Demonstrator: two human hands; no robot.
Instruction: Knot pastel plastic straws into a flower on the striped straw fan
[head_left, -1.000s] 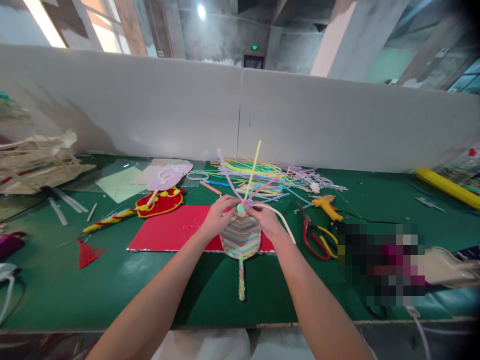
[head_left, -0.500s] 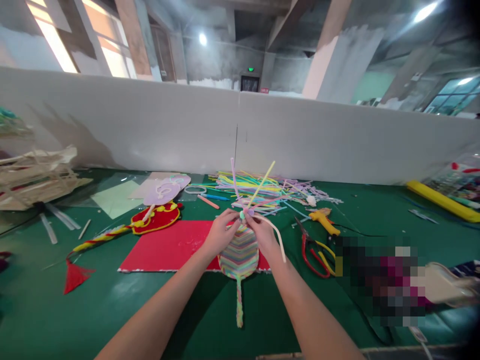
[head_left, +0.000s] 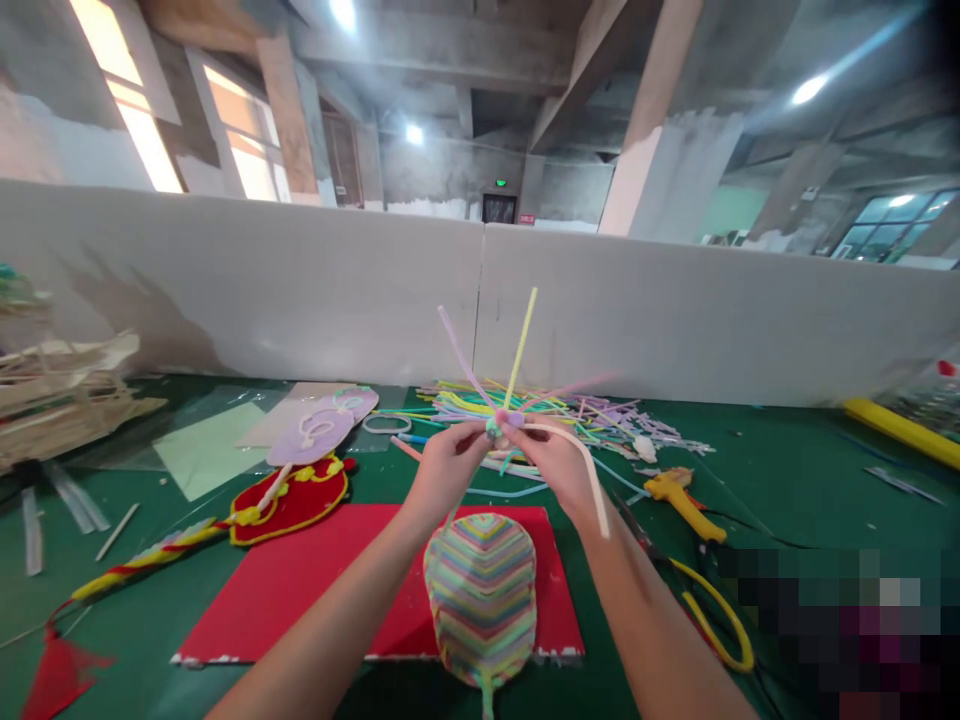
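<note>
Between both sets of fingertips is a small pipe-cleaner flower (head_left: 504,425) of pastel coils, with long pink, yellow, purple and cream stems sticking out. My left hand (head_left: 450,462) pinches its left side, beside a mint-green coil. My right hand (head_left: 561,465) pinches the right side near a purple coil, and the cream stem curves over it. Below the hands, a leaf-shaped fan (head_left: 481,590) of striped pastel pipe cleaners lies on a red board (head_left: 315,590). The lower end of its handle is cut off by the frame.
Behind the hands lies a pile of loose pipe cleaners (head_left: 615,425). A yellow glue gun (head_left: 686,500) and yellow-handled pliers (head_left: 720,625) are at right. On the left are a red tasselled fan (head_left: 292,500), a purple cloud-shaped piece (head_left: 319,430) and a pale green sheet (head_left: 210,450). A white partition (head_left: 337,290) stands behind.
The view has shifted, so the table things appear lower and larger. My hands, still pinching the flower, have moved up off the top of the striped fan, leaving most of the fan uncovered.
</note>
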